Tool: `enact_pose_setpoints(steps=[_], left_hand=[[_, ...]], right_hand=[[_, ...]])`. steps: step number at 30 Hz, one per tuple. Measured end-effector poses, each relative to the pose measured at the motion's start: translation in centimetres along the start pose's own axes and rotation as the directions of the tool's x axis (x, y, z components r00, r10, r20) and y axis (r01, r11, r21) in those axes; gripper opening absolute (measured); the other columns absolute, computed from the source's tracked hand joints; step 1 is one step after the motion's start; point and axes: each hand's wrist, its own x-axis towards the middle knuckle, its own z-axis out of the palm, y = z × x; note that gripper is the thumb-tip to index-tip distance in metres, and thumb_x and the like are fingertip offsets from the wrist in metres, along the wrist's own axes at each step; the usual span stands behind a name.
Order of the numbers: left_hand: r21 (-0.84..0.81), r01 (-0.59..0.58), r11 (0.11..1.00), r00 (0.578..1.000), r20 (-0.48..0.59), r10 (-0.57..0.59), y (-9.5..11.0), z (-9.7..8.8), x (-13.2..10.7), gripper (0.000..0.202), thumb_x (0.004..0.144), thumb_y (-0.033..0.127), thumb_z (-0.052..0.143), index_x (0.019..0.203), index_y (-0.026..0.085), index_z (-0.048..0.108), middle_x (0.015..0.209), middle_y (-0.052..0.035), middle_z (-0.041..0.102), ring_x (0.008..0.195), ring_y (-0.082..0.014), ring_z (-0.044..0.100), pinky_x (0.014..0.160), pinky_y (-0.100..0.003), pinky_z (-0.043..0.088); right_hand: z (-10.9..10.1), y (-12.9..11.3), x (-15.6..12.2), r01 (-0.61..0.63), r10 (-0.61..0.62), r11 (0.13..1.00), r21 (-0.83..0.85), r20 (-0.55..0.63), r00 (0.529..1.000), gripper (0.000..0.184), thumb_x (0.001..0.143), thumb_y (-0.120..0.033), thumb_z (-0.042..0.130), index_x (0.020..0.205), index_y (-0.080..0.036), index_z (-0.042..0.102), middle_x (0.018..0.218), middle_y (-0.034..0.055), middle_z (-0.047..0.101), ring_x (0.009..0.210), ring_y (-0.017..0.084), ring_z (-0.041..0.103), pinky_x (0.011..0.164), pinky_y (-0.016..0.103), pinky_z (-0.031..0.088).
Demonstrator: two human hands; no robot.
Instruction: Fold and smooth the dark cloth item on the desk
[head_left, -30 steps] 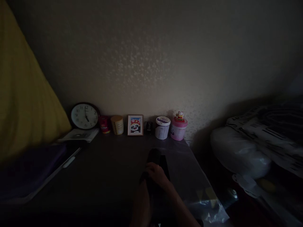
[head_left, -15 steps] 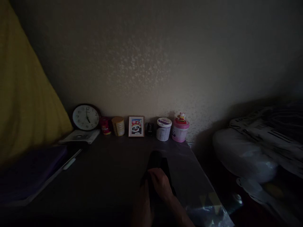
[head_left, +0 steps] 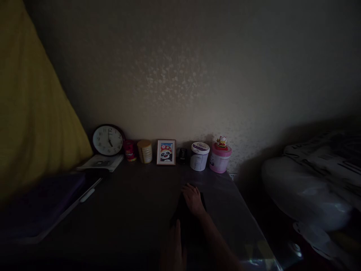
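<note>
Head view: right hand [head_left: 193,198] has slid forward, now flat with fingers spread on dark cloth [head_left: 188,220], smoothing it; left hand [head_left: 173,248] rests open beside it.

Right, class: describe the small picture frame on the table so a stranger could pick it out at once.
Find the row of small things along the wall at the back of the dark table. The picture frame stands upright mid-row, between a tan canister and a small black object. It alone is flat and rectangular, showing a cartoon panda.
</note>
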Motion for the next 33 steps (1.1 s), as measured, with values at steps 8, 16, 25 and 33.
enact_pose_setpoints(steps=[8,16,25,33], left_hand=[[0.009,0.009,1.000,0.998,0.059,-0.010,0.1,-0.9,0.3,0.063,0.074,0.009,0.033,0.137,0.008,0.023,0.140,-0.0136,0.034,0.127,-0.0226,0.035,0.103,-0.040,0.032],[-0.063,-0.075,0.995,0.991,-0.117,0.067,-0.2,0.5,-0.1,0.057,0.079,0.013,0.030,0.135,0.006,0.026,0.135,-0.0158,0.041,0.125,-0.0208,0.038,0.101,-0.037,0.036],[-0.090,-0.079,0.993,0.994,-0.078,0.072,0.1,-0.5,0.0,0.057,0.078,0.012,0.030,0.135,0.004,0.025,0.133,-0.0161,0.043,0.122,-0.0198,0.041,0.101,-0.034,0.035],[-0.046,-0.049,0.998,0.998,-0.033,0.047,0.9,-1.8,0.0,0.059,0.076,0.009,0.033,0.134,0.003,0.026,0.131,-0.0158,0.045,0.120,-0.0208,0.043,0.100,-0.035,0.035]], right_hand=[[0.0,3.4,2.5,-0.198,0.223,0.960,0.200,-0.112,0.968,0.028,0.083,-0.022,0.043,0.104,-0.017,0.061,0.114,0.0088,0.061,0.110,0.019,0.052,0.097,0.034,0.034],[-4.3,6.2,-3.3,-0.420,0.525,0.793,0.442,-0.145,0.839,0.043,0.080,-0.042,0.037,0.089,-0.011,0.066,0.088,0.0139,0.068,0.081,0.023,0.062,0.072,0.035,0.047],[-5.6,2.0,-5.4,-0.351,0.465,0.451,0.821,0.119,0.877,0.028,0.065,-0.037,0.063,0.086,-0.019,0.069,0.093,0.0078,0.068,0.085,0.019,0.062,0.074,0.029,0.048],[-2.5,2.1,-4.5,-0.567,0.511,0.567,0.597,0.285,0.811,0.029,0.077,-0.023,0.042,0.101,-0.019,0.059,0.080,0.0054,0.066,0.060,0.013,0.063,0.051,0.025,0.049]])
